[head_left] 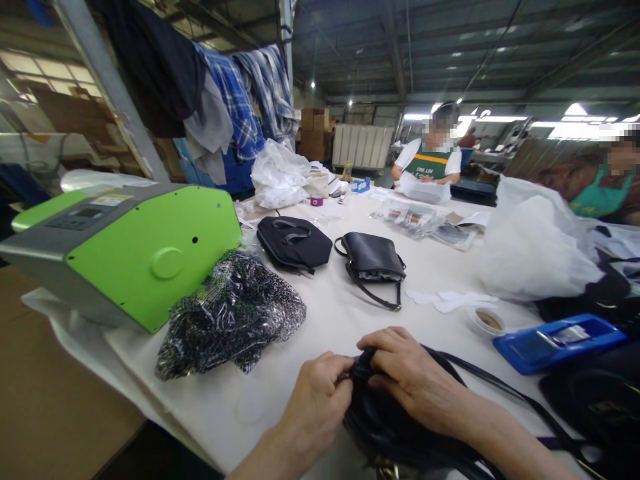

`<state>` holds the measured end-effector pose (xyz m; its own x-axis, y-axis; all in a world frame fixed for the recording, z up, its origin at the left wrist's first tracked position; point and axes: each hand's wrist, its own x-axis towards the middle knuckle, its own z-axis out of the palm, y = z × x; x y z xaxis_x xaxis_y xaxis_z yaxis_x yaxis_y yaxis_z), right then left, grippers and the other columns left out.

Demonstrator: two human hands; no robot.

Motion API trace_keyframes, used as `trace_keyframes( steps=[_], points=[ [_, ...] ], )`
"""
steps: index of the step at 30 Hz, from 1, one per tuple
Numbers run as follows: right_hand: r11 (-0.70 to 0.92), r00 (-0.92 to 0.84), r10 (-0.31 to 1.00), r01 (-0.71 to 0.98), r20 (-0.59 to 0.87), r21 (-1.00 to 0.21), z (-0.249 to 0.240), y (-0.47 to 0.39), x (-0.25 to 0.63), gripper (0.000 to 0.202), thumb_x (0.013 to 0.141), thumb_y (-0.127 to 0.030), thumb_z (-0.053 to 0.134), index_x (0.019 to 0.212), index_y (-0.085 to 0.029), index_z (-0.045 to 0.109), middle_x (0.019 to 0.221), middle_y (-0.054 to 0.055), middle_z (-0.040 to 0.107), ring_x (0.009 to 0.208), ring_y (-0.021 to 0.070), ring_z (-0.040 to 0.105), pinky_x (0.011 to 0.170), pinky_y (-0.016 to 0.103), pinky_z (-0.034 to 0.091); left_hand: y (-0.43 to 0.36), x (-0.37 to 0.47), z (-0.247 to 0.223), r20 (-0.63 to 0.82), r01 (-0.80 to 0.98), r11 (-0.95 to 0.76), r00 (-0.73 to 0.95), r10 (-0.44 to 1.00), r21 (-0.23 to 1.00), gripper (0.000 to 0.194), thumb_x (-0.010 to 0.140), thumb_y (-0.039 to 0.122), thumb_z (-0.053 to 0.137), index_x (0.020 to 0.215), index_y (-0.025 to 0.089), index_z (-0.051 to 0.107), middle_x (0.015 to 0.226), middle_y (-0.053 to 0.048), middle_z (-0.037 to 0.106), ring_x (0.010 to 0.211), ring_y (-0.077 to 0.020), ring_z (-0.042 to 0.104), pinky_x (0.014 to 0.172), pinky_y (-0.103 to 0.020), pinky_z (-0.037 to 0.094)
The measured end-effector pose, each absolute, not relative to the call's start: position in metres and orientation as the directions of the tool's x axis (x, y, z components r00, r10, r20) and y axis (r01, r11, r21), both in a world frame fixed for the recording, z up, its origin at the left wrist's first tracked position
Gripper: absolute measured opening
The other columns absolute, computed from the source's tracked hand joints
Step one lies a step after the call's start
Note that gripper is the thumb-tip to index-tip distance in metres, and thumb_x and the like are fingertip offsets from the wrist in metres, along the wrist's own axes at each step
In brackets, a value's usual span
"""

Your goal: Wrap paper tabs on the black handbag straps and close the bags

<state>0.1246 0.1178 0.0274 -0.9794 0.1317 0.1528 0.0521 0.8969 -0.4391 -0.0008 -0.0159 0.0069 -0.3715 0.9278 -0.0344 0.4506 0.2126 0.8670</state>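
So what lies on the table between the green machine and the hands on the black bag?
In the head view, a crumpled clear plastic wrap with a dark pattern lies there, against the green machine; then bare table up to the hands on the black bag.

A boxy green and grey machine [125,250] sits at the bench's [340,313] left edge, a crumpled black-and-white patterned plastic bag [230,320] against it. Mid-bench lie two small black handbags [373,263]; a flat blue plastic tray [560,341] lies right.
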Motion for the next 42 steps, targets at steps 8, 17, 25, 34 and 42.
trace_keyframes(
  steps=[8,17,25,34,42],
  points=[
    [0.927,-0.977,0.16,0.098,0.142,-0.363,0.023,0.119,0.116,0.008,0.075,-0.008,0.066,0.08,-0.014,0.067,0.101,0.006,0.064,0.093,0.0205,0.055,0.085,0.038,0.039,-0.008,-0.004,0.001,-0.271,0.028,0.306,-0.392,0.879,0.952,0.025,0.062,0.019,0.048,0.08,0.013,0.063,0.055,0.005,0.043,0.046,-0.011,0.04,0.045,-0.023,0.03],
    [0.893,-0.97,0.204,0.128,0.135,-0.431,0.035,0.125,0.127,0.008,0.083,-0.017,0.06,0.085,-0.014,0.067,0.117,0.012,0.059,0.108,0.0224,0.054,0.094,0.039,0.042,-0.015,-0.01,0.025,0.04,0.721,-0.014,-0.018,0.999,0.692,0.032,0.086,0.041,0.049,0.111,0.022,0.057,0.092,-0.005,0.054,0.08,-0.0197,0.053,0.071,-0.03,0.042],
    [0.797,-0.891,0.385,0.19,0.239,-0.573,0.068,0.106,0.203,0.016,0.084,-0.029,0.058,0.099,-0.025,0.064,0.107,0.007,0.064,0.095,0.0193,0.063,0.081,0.029,0.054,-0.008,-0.026,0.045,-0.033,0.842,-0.08,0.115,0.993,0.534,0.028,0.091,0.038,0.043,0.105,0.023,0.063,0.091,-0.004,0.053,0.082,-0.0181,0.055,0.077,-0.029,0.042],
    [0.819,-0.785,0.475,0.229,0.398,-0.526,0.02,0.079,0.248,0.029,0.083,-0.009,0.055,0.107,-0.025,0.057,0.093,0.006,0.065,0.085,0.0175,0.064,0.072,0.025,0.055,0.044,-0.019,0.063,-0.206,0.898,-0.198,0.296,0.933,0.394,0.017,0.071,0.028,0.073,0.086,0.022,0.071,0.083,-0.004,0.066,0.078,-0.0205,0.062,0.063,-0.024,0.042],
    [0.761,-0.665,0.557,0.167,0.499,-0.626,0.028,0.089,0.222,0.016,0.082,-0.009,0.054,0.09,-0.021,0.062,0.085,0.005,0.064,0.077,0.0148,0.063,0.066,0.022,0.053,0.052,0.008,0.053,-0.215,0.951,-0.293,0.308,0.927,0.1,0.012,0.071,0.015,0.065,0.082,0.018,0.065,0.079,-0.008,0.07,0.075,-0.0262,0.065,0.058,-0.028,0.041]
  ],
)
